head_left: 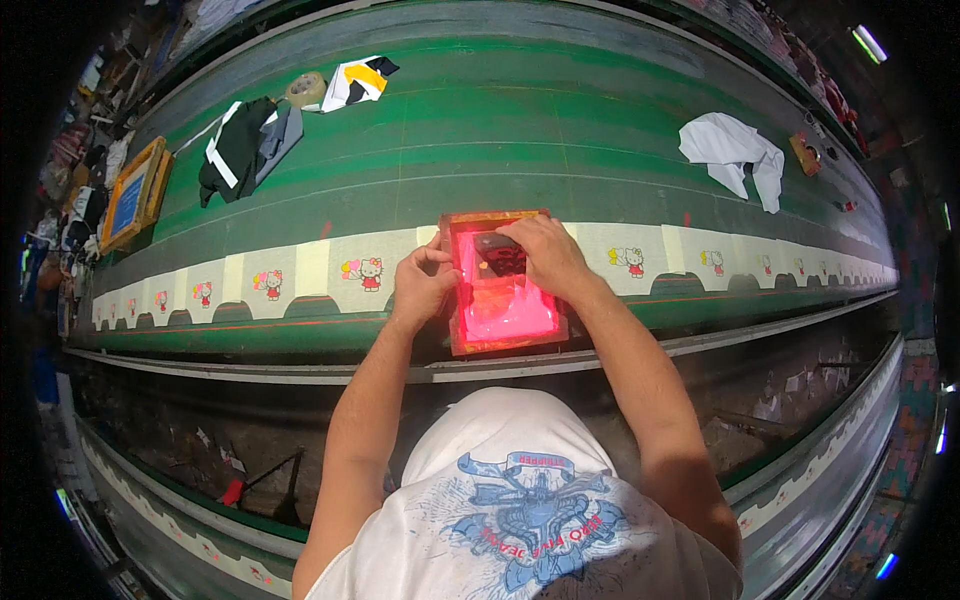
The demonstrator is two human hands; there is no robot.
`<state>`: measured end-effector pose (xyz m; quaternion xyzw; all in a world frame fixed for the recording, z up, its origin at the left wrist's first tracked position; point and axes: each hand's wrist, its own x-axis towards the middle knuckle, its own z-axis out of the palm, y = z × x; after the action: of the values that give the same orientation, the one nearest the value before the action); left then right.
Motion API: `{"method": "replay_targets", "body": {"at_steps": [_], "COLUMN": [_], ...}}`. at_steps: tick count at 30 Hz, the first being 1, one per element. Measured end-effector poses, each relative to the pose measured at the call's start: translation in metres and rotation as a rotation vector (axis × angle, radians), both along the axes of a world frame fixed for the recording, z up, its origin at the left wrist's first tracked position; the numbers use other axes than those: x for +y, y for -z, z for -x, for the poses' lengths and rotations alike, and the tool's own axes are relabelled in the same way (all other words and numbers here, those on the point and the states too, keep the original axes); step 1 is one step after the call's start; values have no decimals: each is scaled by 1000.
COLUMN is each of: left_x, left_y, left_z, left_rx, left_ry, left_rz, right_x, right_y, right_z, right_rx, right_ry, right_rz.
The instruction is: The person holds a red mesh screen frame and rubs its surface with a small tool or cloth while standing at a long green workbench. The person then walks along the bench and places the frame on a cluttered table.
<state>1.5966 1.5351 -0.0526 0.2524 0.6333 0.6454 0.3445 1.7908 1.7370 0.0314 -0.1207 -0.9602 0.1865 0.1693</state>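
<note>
Two hands are working at a wooden-framed printing screen [503, 283] with glowing pink mesh, which is lying on a strip of pale printed fabric pieces [300, 275] running left to right along the near edge of the long green desk [520, 130]. The left hand [422, 283] is curling its fingers around the screen's left rail, gripping it. The right hand [543, 255] is closing over a dark squeegee [497, 243] at the far end of the mesh, fingers bent down around it. Cartoon cat prints are showing on the fabric pieces on both sides. Farther left, dark garments [243, 148], a tape roll [306, 89] and an orange-framed screen [133, 193] are lying; a white cloth [733, 147] is lying far right.
</note>
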Motion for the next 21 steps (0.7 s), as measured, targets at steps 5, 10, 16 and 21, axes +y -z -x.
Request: {"method": "replay_targets", "body": {"at_steps": [5, 10, 16, 21], "left_x": [0, -1, -1, -1], "left_y": [2, -8, 9, -1], "left_z": [-2, -3, -4, 0], "left_rx": [-50, 78, -16, 302], "left_ry": [5, 26, -1, 37], "left_rz": [-67, 33, -89, 51], "right_x": [-35, -77, -111, -116], "right_y": [6, 5, -4, -13], "right_z": [-17, -44, -68, -79], "right_rx": [-55, -21, -47, -62], "right_ry": [8, 4, 4, 1], "right_rz": [-92, -111, -23, 47]}}
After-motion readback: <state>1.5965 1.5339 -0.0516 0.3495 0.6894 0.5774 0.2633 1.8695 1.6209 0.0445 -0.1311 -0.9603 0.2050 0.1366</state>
